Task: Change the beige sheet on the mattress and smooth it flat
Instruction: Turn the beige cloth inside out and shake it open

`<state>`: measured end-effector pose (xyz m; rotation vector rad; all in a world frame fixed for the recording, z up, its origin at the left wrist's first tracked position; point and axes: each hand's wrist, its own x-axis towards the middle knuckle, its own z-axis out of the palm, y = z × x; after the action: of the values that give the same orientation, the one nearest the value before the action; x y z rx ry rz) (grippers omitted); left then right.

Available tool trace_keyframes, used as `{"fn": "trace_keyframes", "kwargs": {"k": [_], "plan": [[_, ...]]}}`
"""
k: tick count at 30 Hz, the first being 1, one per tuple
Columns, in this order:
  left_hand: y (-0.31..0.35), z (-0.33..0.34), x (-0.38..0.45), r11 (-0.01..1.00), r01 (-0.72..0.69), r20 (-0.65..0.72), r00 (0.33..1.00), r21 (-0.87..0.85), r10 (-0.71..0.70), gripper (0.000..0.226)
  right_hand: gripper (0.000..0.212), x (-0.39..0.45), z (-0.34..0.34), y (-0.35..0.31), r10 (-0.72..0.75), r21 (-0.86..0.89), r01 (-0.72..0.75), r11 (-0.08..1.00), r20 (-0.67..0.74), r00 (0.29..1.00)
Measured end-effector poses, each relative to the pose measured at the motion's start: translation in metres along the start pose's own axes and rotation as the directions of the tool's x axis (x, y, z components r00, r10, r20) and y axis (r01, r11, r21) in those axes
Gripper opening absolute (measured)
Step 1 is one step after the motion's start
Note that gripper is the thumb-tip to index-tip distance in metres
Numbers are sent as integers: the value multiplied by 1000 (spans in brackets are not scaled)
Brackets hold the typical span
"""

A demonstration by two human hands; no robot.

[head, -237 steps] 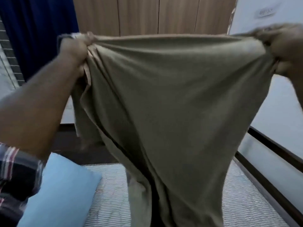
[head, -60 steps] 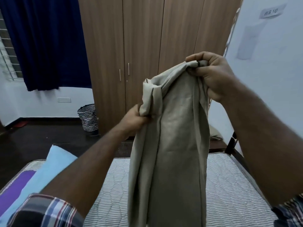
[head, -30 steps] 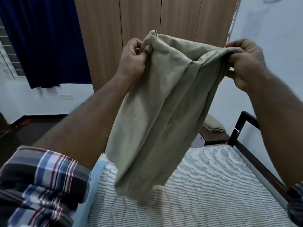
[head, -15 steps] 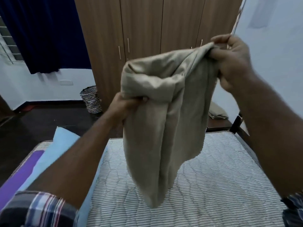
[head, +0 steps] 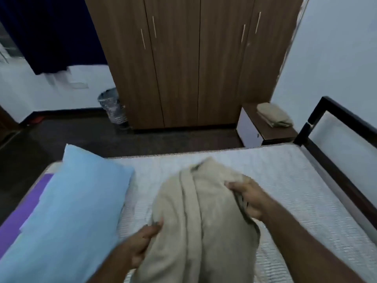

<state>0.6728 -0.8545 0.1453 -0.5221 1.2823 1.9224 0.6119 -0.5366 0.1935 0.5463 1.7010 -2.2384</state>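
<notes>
Down from chest height, both hands [head: 142,244] [head: 247,201] now clutch the bundled beige sheet [head: 195,217] over the bare mattress [head: 295,193]; spreading and smoothing remain.

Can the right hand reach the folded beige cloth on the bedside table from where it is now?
Probably not without stepping closer. The right hand is shut on the beige sheet, and the folded cloth lies beyond the mattress edge.

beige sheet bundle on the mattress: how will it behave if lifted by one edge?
Likely floppy: the beige sheet lies in soft folds and bulges between the left hand and right hand. Probably light, and it would unfurl and drape rather than hold its shape.
</notes>
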Motion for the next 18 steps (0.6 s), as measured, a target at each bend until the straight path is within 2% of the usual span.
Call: {"fn": "trace_keyframes", "kwargs": {"k": [2,4,6,8,11,14,16,18], "plan": [[-30,0,6,999,31,-41,999,-27,-32,78,43,5,-11,30,100,-64,-105,992,-71,992],[-28,-6,9,996,51,20,999,-77,-50,88,59,12,-21,42,172,-54,-180,982,-129,977],[-15,-9,10,998,47,91,995,-52,-42,90,68,20,-24,36,185,48,-180,983,-133,974],[8,-2,12,999,22,128,991,49,-28,79,71,30,-25,17,147,94,-138,986,-102,984],[69,28,25,964,-141,102,987,226,121,63,80,45,-17,-36,-4,54,8,999,-63,998],[142,65,37,874,-367,10,923,317,384,23,88,61,-3,-104,-261,79,268,960,-84,962],[187,85,38,808,-479,22,864,344,503,30,89,64,8,-147,-394,126,405,906,-100,914],[217,94,37,766,-535,35,827,356,562,37,92,64,12,-176,-479,169,489,855,-102,872]]}}
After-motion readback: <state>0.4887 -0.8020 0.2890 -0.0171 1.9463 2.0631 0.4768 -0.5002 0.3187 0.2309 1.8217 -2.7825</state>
